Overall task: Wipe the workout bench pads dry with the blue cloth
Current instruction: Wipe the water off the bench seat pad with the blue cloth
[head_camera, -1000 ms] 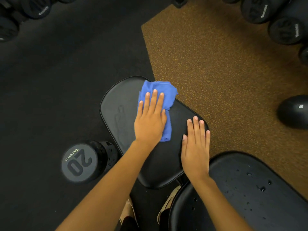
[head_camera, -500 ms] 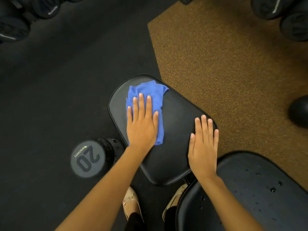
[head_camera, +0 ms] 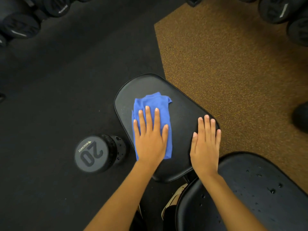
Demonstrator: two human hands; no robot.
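Note:
A folded blue cloth (head_camera: 155,100) lies on the left half of the small black seat pad (head_camera: 185,110). My left hand (head_camera: 150,139) presses flat on the cloth's near part with fingers spread, covering much of it. My right hand (head_camera: 205,147) rests flat and bare on the pad's right edge, holding nothing. A larger black bench pad (head_camera: 250,189) at the lower right carries several water droplets.
A "20" dumbbell (head_camera: 93,154) stands on the dark floor just left of the seat pad. More dumbbells sit at the top left (head_camera: 21,25) and top right (head_camera: 275,9). A dark round weight (head_camera: 301,115) lies on the brown mat. My shoe (head_camera: 173,197) shows below the pad.
My left hand has slid the cloth from the pad's far right part over to its left side and nearer to me. My right hand has stayed on the pad's right edge.

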